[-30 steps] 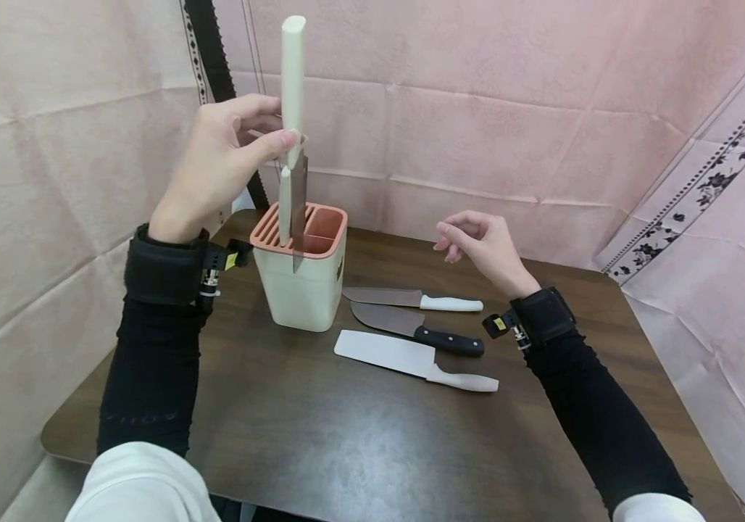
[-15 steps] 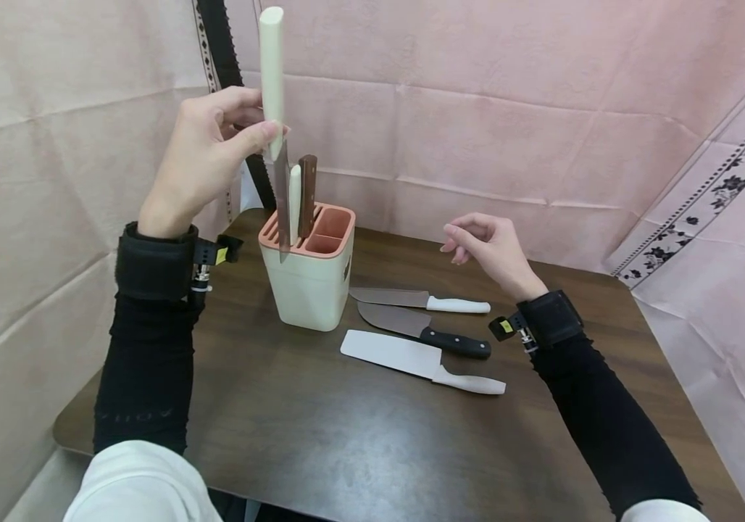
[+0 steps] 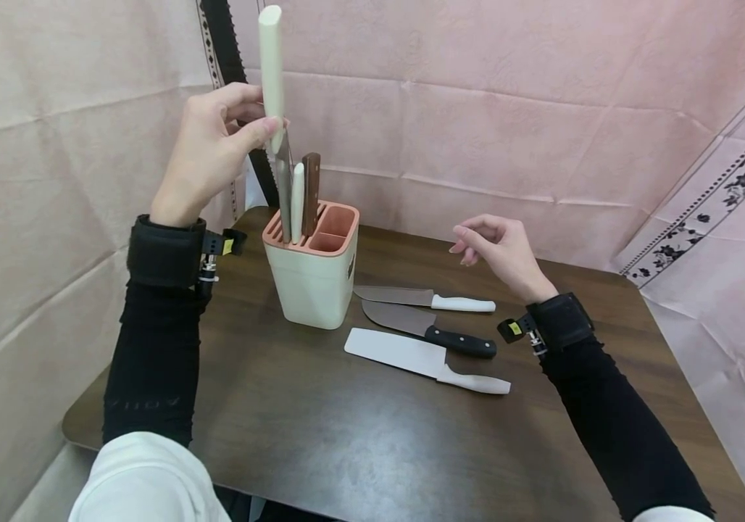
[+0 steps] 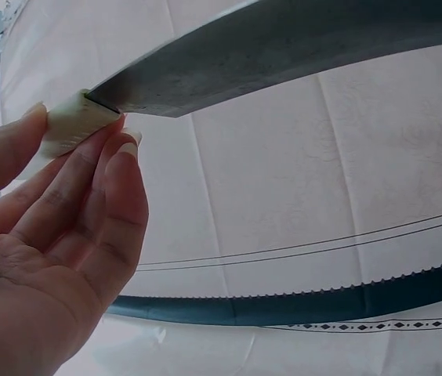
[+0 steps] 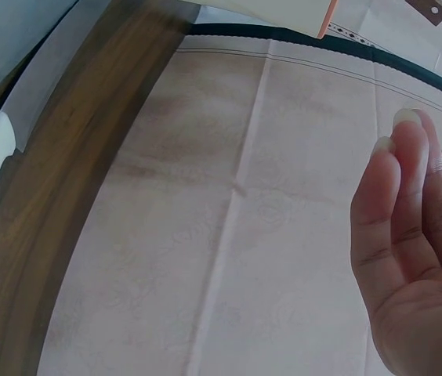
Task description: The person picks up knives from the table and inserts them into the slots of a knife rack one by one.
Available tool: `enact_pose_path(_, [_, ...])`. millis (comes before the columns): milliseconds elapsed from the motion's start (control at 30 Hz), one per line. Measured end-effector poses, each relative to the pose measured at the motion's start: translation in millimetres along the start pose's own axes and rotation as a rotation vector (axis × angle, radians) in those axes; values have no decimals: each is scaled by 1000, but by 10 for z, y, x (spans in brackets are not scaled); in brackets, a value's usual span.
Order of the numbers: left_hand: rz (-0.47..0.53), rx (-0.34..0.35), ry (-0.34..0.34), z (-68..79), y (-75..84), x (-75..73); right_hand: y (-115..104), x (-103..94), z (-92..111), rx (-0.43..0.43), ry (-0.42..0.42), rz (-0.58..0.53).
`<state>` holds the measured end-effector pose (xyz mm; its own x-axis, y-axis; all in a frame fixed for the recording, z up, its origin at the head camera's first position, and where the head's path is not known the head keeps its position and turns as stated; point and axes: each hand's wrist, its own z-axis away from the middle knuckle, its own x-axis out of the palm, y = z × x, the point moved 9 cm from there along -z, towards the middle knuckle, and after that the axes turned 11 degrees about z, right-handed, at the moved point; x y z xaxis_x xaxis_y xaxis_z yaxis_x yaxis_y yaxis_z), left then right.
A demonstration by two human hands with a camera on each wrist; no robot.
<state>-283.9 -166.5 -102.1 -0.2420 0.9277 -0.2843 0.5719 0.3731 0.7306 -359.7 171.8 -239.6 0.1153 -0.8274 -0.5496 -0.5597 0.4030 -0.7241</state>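
Observation:
My left hand (image 3: 209,148) pinches the lower end of a pale green handle on a knife (image 3: 271,61), held upright with its blade downward. In the left wrist view the broad knife blade (image 4: 229,66) runs out from the fingers. Its lower end meets the slotted left part of a pale green knife holder (image 3: 304,286) with an orange top; how deep the tip sits I cannot tell. A smaller pale green handle (image 3: 297,199) and a brown wooden handle (image 3: 311,192) stand in that holder. Nothing is in my right hand (image 3: 499,250), whose relaxed fingers hover above the table's back right.
Right of the holder lie a white-handled knife (image 3: 460,304), a black-handled knife (image 3: 460,341) and a white cleaver-shaped knife (image 3: 398,351) on the brown wooden table (image 3: 294,420). Pinkish cloth (image 3: 490,145) hangs behind the table and at both sides.
The knife in my left hand moved left from in front of the brown handle, uncovering it, then its blade came down to the slots. The right hand stays much the same.

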Motion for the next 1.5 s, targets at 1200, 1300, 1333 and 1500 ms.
enact_pose_path(1200, [-114, -213, -187, 2, -883, 313, 94, -107, 136, 5, 20, 31])
enact_pose_path(1300, [-137, -223, -212, 4, -954, 339, 100, -118, 148, 5, 24, 28])
enact_pose_path(1333, [-147, -221, -225, 3, -970, 355, 104, -122, 152, 6, 25, 26])
enact_pose_path(1500, [-193, -188, -279, -7, -1031, 429, 143, -144, 170, 6, 30, 17])
